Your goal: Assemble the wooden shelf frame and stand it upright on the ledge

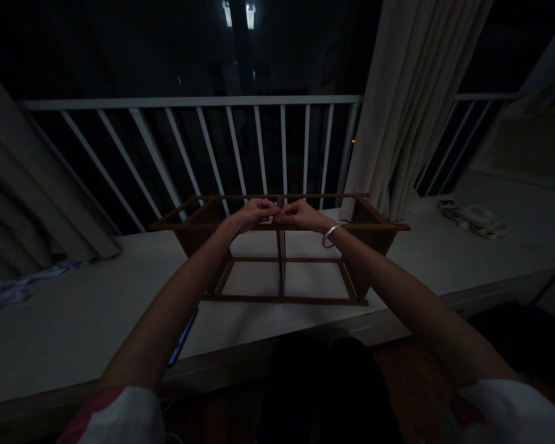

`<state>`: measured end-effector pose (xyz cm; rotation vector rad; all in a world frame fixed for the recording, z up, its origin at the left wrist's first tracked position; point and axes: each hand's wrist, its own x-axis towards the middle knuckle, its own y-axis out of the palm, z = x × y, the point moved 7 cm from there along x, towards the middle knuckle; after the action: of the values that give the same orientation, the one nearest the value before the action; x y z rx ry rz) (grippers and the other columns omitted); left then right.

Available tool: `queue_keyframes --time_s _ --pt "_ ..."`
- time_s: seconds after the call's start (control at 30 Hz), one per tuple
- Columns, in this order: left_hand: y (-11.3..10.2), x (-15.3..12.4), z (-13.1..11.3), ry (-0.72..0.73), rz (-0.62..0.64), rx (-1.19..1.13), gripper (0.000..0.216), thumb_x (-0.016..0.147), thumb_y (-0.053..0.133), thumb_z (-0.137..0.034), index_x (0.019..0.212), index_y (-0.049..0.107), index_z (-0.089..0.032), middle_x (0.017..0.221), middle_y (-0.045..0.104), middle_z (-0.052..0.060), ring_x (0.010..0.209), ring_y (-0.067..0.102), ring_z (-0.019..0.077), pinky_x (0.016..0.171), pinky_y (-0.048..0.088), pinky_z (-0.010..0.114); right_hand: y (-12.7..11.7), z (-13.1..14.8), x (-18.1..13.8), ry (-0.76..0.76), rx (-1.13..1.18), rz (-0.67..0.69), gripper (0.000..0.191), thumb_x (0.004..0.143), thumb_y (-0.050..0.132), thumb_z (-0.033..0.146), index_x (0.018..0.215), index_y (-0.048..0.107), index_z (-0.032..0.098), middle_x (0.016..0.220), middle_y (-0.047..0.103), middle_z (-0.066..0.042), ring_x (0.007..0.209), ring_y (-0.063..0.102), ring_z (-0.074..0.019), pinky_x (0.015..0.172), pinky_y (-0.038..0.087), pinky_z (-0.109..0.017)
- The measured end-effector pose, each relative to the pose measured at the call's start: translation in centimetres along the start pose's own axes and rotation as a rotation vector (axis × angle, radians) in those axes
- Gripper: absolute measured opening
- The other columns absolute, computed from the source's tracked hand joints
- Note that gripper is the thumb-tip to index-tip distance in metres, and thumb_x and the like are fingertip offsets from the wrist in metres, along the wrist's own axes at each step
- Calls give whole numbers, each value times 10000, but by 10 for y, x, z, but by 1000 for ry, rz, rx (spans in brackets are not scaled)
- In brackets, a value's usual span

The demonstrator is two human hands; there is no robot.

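Note:
A brown wooden frame (324,301), like a small rack with a middle divider, stands on the pale ledge. Over the centre of its top bars, my left hand (255,213) and my right hand (300,215) meet with fingertips pinched close together. Whatever lies between the fingers is too small and dark to make out. A silver bangle (328,236) circles my right wrist. Beside my left forearm, a phone (183,338) with a lit bluish screen rests near the ledge's front edge.
Behind the frame runs a white railing (194,102) before a dark window. Beige curtains (411,92) hang on both sides. The pale ledge (134,296) carries crumpled cloth (474,219) at the right and a checked cloth (23,287) at the left. My dark-clothed knees are below.

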<state>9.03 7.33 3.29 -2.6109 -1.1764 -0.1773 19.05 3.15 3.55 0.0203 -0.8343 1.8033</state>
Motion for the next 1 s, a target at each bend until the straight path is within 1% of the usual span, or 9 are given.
queue_keyframes --time_s 0.2,0.37,0.57,0.77,0.9,1.0 --pt "1 0 0 -8 3 -6 266 573 703 -306 680 585 -92 578 520 1 468 400 31 409 242 172 1 0 0 17 5 -4 352 624 605 379 786 657 70 661 581 -18 590 458 -77 558 353 -205" --pt "0 0 -2 19 -20 -9 270 554 716 -282 652 551 -92 648 549 15 496 428 29 424 265 168 1 2 0 2 -5 -10 365 625 607 379 815 664 73 697 598 -27 623 484 -87 577 364 -207" --pt "0 1 -3 24 -46 27 268 555 707 -288 582 521 -98 617 544 9 472 408 21 416 243 173 0 -4 1 49 -25 -26 395 623 606 386 861 668 77 679 609 -27 593 484 -88 555 368 -209" --pt "2 -1 -4 11 -37 -5 253 573 694 -304 634 559 -100 637 558 19 521 453 40 439 279 169 1 -4 2 15 19 -13 287 638 597 306 816 675 94 749 638 -42 681 530 -115 636 408 -226" --pt "-1 0 0 3 -69 -21 232 595 675 -296 702 591 -108 694 573 30 583 493 60 471 320 165 1 -4 2 8 38 -22 279 628 610 313 772 673 83 729 633 -40 653 524 -104 626 404 -218" --pt "-4 2 3 -11 -71 -19 230 599 673 -292 711 602 -103 704 577 37 591 497 63 476 327 162 0 -3 0 11 38 -22 280 627 609 310 776 673 81 706 625 -32 615 510 -90 602 396 -212"
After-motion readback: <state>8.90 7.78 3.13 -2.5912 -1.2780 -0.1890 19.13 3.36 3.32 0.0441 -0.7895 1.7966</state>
